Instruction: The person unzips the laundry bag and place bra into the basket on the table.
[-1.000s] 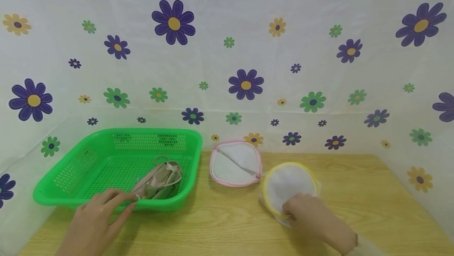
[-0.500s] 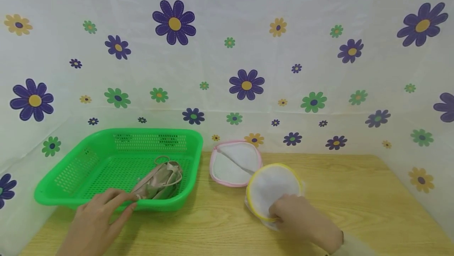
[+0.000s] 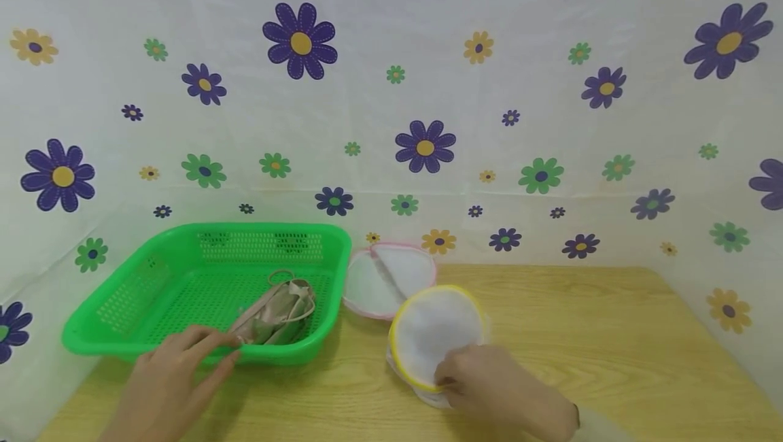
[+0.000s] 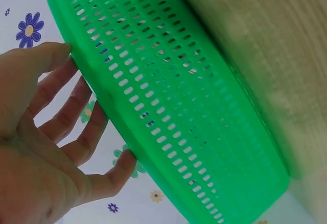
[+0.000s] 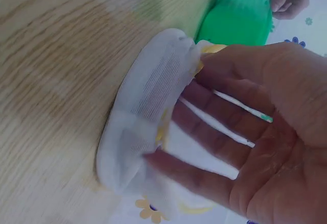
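A round white mesh laundry bag with yellow trim [image 3: 431, 333] sits on the table right of centre. My right hand [image 3: 489, 387] holds its near edge, thumb and fingers on the yellow trim; its mesh side shows in the right wrist view. Behind it lies a flatter white mesh laundry bag with pink trim [image 3: 373, 285], its zip line running across the top. It is partly covered by the yellow-trimmed one. My left hand [image 3: 177, 374] grips the near rim of a green plastic basket [image 3: 339, 245], thumb outside and fingers over the edge.
A crumpled beige garment with thin straps [image 3: 278, 313] lies inside the basket at its near right corner. The wooden table [image 3: 587, 333] extends to the right. A white flowered curtain [image 3: 489, 88] hangs behind and along the sides.
My right hand has slid the yellow-trimmed laundry bag left. The pink-trimmed bag has shifted left and turned slightly, now close against the basket. My left hand has stayed on the rim.
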Demonstrator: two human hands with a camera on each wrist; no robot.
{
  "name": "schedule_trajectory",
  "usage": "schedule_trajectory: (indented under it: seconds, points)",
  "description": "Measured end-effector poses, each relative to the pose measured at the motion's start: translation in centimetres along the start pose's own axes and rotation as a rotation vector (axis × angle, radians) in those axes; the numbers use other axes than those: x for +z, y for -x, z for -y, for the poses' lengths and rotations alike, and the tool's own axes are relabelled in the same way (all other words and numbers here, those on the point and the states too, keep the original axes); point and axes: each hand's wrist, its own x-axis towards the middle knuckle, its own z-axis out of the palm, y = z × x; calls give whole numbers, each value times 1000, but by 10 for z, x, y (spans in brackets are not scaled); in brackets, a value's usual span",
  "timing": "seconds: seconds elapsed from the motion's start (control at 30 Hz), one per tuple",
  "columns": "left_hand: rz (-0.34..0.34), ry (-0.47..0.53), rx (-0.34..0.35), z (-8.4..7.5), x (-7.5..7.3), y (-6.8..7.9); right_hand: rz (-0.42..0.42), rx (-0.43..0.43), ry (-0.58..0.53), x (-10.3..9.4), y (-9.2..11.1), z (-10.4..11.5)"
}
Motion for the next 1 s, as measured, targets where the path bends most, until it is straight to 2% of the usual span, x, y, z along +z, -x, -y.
schedule_trajectory:
  seconds: [0.1,0.17,0.23,0.3,0.37,0.4,0.47,0.57,0.63,0.77,0.87,1.0]
  points:
    - [-18,22,36,-6,2,-7,-3,-13,-150,-5,5,-2]
    - [-37,61,64,-12,2,-13,-48,-29,-264,-9,10,-7]
    - [-56,105,92,-20,2,-19,-132,-28,-336,-14,15,-14]
    - [-67,146,130,-29,2,-26,-261,-38,-325,-19,19,-23]
    - [-79,189,183,-40,4,-32,-380,-30,-245,-22,21,-33]
    - [-84,204,207,-46,6,-35,-424,-23,-197,-23,21,-38]
    - [-95,225,271,-59,12,-40,-448,-2,-132,-24,21,-47]
    - [-75,254,361,-82,20,-48,-356,24,-84,-22,21,-55]
    - [-24,281,400,-97,24,-52,-258,34,-74,-19,20,-57]
    - [96,329,420,-116,29,-59,-98,69,-71,-13,17,-54]
    - [193,319,424,-127,33,-64,-46,107,-92,-10,13,-52]
    - [391,260,419,-139,43,-69,-40,128,-116,-8,9,-51]
